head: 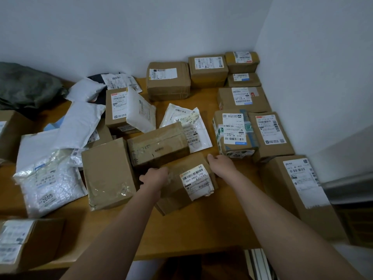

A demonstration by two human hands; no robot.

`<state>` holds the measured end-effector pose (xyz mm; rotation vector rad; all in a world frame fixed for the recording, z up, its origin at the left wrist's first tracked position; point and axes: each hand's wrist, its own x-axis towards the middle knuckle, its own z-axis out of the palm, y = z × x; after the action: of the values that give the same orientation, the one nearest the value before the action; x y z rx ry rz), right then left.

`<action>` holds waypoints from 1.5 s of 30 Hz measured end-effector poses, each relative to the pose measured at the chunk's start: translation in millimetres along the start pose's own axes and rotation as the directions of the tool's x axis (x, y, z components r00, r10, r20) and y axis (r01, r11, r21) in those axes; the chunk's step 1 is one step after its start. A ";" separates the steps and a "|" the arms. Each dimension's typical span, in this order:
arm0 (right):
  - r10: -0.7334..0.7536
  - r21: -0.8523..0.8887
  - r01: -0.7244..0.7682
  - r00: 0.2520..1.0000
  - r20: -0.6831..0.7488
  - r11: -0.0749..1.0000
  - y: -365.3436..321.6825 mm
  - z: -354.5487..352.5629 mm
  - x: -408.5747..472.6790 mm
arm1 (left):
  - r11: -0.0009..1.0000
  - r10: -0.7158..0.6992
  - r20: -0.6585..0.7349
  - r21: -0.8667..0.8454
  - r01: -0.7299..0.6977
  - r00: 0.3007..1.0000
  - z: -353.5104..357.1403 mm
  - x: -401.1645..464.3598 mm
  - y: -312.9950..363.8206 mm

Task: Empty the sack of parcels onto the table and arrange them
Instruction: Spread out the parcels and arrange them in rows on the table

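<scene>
Wooden table (201, 229), hands (155, 175) flanking box (189, 184).

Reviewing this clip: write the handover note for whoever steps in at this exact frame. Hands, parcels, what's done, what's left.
Left hand and right hand grip opposite ends of the labelled cardboard box near the front of the wooden table.
Done: the sack lies slumped at the back left, apparently emptied. Boxes along the right edge and back corner stand in neat rows, for example the green-taped box.
Left: the centre and left remain a jumble; white mailer bags overlap each other and the plain boxes. Place the held box, then sort that pile.
</scene>
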<state>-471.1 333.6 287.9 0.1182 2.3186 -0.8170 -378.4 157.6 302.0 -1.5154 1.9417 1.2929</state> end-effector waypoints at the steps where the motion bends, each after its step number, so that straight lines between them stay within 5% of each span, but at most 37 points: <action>1: 0.006 -0.019 -0.006 1.000 -0.013 1.000 1.0 -1.9 -2.7 | 1.000 0.008 0.006 0.000 -0.008 1.000 1.4 -2.0 -0.4; 7: 0.126 -0.020 -0.131 0.979 -0.162 0.991 12.1 -21.8 -20.1 | 0.998 0.027 -0.066 -0.056 -0.031 0.997 8.8 -8.8 4.3; 16: 0.112 0.150 -0.094 0.987 -0.119 0.984 34.5 18.4 -71.1 | 0.991 0.053 0.317 -0.134 -0.011 0.947 4.7 -23.7 -35.1; 23: 0.342 0.073 -0.338 0.875 -0.342 0.938 60.1 9.8 -87.6 | 1.000 0.002 0.467 -0.017 0.007 0.884 9.9 -34.2 -46.5; 28: 0.318 0.089 -0.305 0.909 -0.269 0.948 72.6 12.0 -89.9 | 0.999 0.011 0.578 -0.046 0.019 0.816 22.5 -50.8 -43.7; 32: 0.417 0.065 -0.417 0.861 -0.291 0.907 72.1 7.2 -93.5 | 1.000 0.025 0.604 -0.020 -0.016 0.796 26.1 -50.2 -44.6; 45: 0.464 -0.256 -0.514 0.855 -0.232 0.819 65.7 -17.7 -100.8 | 1.000 -0.028 0.693 0.022 0.017 0.720 45.8 -59.1 -43.9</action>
<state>-384.1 409.5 326.3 0.6376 2.3701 -0.1809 -328.7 228.6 302.7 -0.8298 1.4129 1.5388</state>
